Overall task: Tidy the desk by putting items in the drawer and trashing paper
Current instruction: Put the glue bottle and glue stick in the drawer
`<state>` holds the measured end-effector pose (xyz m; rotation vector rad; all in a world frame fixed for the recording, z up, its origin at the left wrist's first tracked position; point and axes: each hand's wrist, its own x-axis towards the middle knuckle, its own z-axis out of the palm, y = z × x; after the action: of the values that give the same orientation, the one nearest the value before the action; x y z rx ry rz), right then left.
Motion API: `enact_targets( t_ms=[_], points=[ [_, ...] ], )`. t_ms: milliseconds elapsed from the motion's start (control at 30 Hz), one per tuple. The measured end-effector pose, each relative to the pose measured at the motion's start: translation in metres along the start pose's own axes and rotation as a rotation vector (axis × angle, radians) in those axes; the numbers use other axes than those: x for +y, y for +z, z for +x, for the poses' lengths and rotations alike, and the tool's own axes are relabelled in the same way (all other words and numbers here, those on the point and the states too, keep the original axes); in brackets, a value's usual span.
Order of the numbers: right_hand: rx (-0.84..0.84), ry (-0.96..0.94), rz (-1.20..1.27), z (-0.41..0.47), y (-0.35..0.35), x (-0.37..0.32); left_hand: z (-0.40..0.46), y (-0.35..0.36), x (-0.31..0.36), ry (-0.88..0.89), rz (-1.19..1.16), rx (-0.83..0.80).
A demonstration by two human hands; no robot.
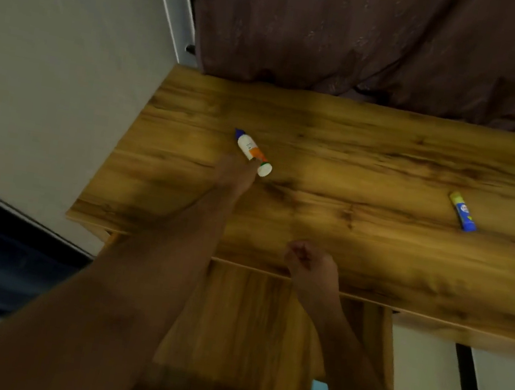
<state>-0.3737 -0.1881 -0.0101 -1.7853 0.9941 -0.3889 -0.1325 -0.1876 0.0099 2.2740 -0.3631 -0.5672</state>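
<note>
Head view. A white glue bottle (252, 153) with a blue cap lies on its side on the wooden bench (355, 163), toward the left end, cap pointing away and to the left. The left hand (236, 171) reaches out along a straight arm and touches the bottle's near side with its fingertips; motion blur hides whether the fingers curl round it. A glue stick (463, 211), blue with a yellow cap, lies well apart to the right, near the bench's right side. The right hand (310, 260) hovers at the bench's near edge, fingers curled into a loose fist that holds nothing. Bare wood spreads between bottle and stick. The bench's left edge runs beside a pale wall (51, 61); its far edge meets a dark curtain (375, 38). Below the near edge a wooden panel (246, 321) shows between the forearms.
</note>
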Motion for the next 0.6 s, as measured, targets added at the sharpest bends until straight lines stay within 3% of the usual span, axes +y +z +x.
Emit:
enact_targets(
  t_ms=[167, 433, 600],
  points=[
    [0.07, 0.044, 0.032, 0.006, 0.012, 0.002, 0.045, 0.007, 0.007, -0.064, -0.056, 0.021],
    [0.128, 0.046, -0.035, 0.0, 0.013, 0.0, 0.078, 0.015, 0.005, -0.062, 0.145, -0.041],
    [0.101, 0.037, -0.003, -0.003, 0.008, 0.0, 0.077, 0.022, 0.004, -0.11, -0.14, -0.171]
  ],
)
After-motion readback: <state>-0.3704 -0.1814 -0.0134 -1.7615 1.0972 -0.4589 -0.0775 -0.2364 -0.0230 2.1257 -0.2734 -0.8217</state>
